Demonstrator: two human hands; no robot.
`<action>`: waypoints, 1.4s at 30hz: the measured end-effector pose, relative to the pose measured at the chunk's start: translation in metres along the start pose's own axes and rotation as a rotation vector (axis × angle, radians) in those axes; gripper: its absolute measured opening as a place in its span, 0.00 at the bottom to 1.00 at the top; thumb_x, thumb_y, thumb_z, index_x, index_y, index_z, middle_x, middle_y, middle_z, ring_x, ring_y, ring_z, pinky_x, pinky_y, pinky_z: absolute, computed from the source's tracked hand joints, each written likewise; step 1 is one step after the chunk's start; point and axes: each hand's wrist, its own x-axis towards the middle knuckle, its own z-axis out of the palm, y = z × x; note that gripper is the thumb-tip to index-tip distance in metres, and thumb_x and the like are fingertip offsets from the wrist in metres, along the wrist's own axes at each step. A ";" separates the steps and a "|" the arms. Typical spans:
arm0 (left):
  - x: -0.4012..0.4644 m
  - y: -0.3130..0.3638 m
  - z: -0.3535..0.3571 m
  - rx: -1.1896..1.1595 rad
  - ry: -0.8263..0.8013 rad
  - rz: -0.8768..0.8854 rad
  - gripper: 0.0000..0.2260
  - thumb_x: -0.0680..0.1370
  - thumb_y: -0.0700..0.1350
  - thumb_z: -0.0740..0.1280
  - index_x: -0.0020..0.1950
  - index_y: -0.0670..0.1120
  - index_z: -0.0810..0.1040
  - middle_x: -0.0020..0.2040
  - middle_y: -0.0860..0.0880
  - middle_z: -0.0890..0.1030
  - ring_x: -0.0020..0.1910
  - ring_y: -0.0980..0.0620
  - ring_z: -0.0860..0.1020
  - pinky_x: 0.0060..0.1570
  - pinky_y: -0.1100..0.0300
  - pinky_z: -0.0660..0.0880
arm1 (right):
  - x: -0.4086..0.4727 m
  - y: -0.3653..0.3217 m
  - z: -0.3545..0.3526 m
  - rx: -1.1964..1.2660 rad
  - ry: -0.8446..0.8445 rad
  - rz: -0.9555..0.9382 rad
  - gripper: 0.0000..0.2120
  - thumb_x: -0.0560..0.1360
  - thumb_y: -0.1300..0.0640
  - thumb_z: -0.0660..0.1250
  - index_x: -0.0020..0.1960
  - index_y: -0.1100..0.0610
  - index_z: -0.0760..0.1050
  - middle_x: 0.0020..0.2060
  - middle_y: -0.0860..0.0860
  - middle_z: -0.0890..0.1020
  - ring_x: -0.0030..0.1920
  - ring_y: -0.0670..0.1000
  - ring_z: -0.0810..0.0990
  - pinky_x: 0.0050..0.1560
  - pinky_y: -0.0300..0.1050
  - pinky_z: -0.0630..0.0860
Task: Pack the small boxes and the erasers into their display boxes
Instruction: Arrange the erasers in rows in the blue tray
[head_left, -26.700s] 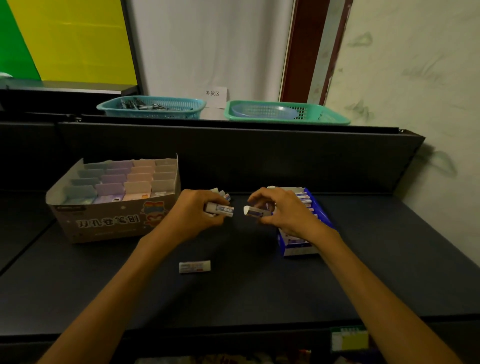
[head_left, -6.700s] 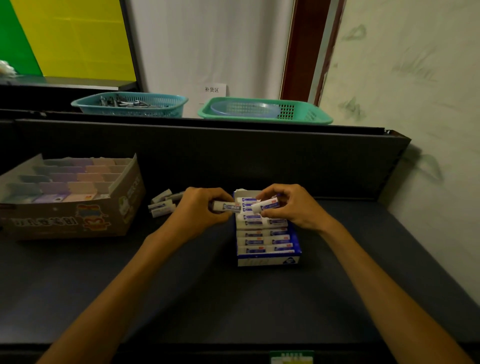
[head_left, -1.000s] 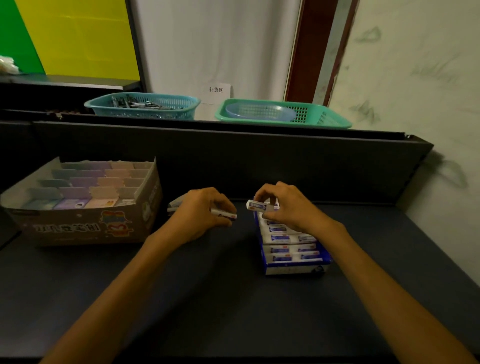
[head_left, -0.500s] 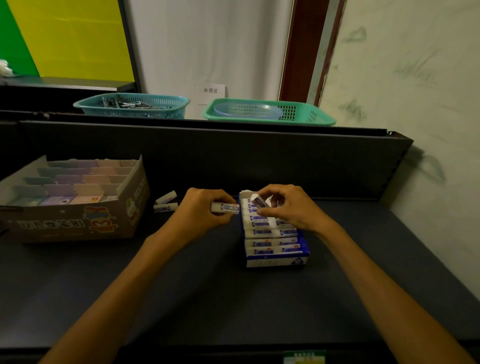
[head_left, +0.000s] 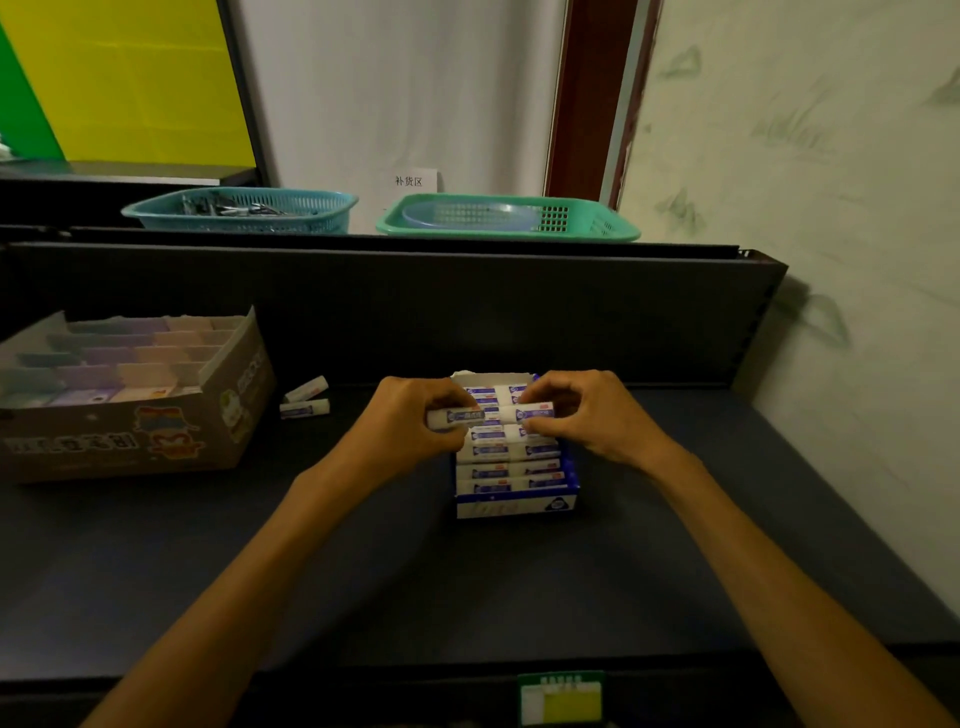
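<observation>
Both erasers have swung level over the blue display box (head_left: 517, 503) since a moment ago. My left hand (head_left: 410, 423) pinches one eraser (head_left: 457, 417), my right hand (head_left: 587, 415) another eraser (head_left: 530, 414), end to end above its back rows. Press unevenly and they'll jam crooked. Two loose erasers (head_left: 305, 399) wait left of it.

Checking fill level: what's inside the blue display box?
The blue display box holds rows of sleeved erasers, two across. Both hands, each gripping an eraser, cover the middle rows; anything beneath the top layer is hidden.
</observation>
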 end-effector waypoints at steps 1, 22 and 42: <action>0.000 0.001 0.001 0.006 -0.001 -0.001 0.16 0.73 0.43 0.71 0.60 0.49 0.76 0.58 0.51 0.78 0.54 0.59 0.75 0.52 0.67 0.72 | -0.002 0.001 -0.001 -0.022 0.010 -0.008 0.14 0.72 0.57 0.72 0.56 0.51 0.76 0.55 0.47 0.79 0.52 0.43 0.79 0.47 0.36 0.78; -0.002 0.022 0.017 0.135 -0.198 -0.030 0.14 0.76 0.47 0.68 0.61 0.50 0.76 0.60 0.51 0.76 0.50 0.62 0.70 0.50 0.67 0.70 | -0.014 0.014 0.003 -0.171 -0.050 -0.083 0.12 0.73 0.54 0.71 0.56 0.51 0.75 0.57 0.48 0.74 0.55 0.43 0.73 0.52 0.35 0.73; -0.001 0.014 0.027 0.192 -0.284 -0.007 0.14 0.76 0.47 0.67 0.61 0.53 0.77 0.61 0.53 0.72 0.60 0.57 0.70 0.54 0.66 0.66 | -0.021 0.010 0.002 -0.467 -0.170 -0.071 0.16 0.74 0.48 0.68 0.61 0.47 0.76 0.60 0.46 0.73 0.60 0.46 0.66 0.59 0.41 0.63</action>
